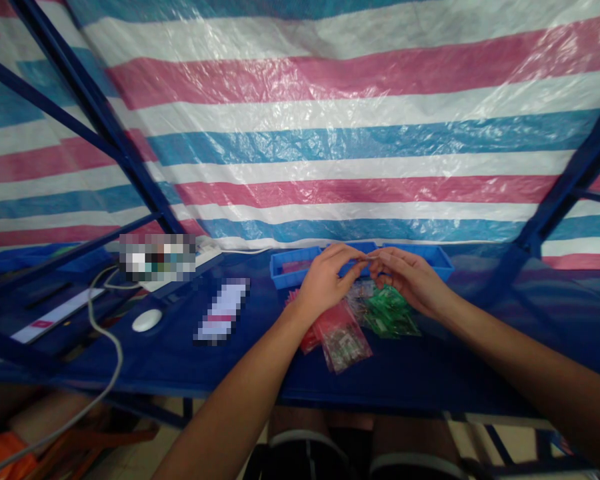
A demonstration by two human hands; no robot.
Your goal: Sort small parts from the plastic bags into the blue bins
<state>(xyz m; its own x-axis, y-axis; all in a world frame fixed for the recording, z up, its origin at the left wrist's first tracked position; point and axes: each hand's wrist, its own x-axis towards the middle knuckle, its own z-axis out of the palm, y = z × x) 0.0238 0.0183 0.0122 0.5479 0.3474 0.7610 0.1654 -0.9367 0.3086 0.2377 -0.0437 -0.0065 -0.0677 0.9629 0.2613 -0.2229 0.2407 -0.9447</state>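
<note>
Over the blue trays, my left hand (330, 277) and my right hand (405, 273) meet at their fingertips. Both pinch at one spot, where something thin and small seems to be held; I cannot make out what it is. Below my left hand lie red plastic bags (341, 333), the front one with small pieces inside. A heap of green plastic bags (387, 310) lies under my right hand, with clear bags (361, 291) between the two colours. Blue trays (285, 280) stand in a row behind, partly hidden by my hands; the left one has something reddish in it.
Left on the blue table (430, 380) are a blurred-out phone-shaped object (223, 311), a white oval object (147, 321) and a white power strip (207, 253). A pale cable (116, 360) hangs over the edge. Blue metal bars (115, 143) frame the striped sheet (330, 133).
</note>
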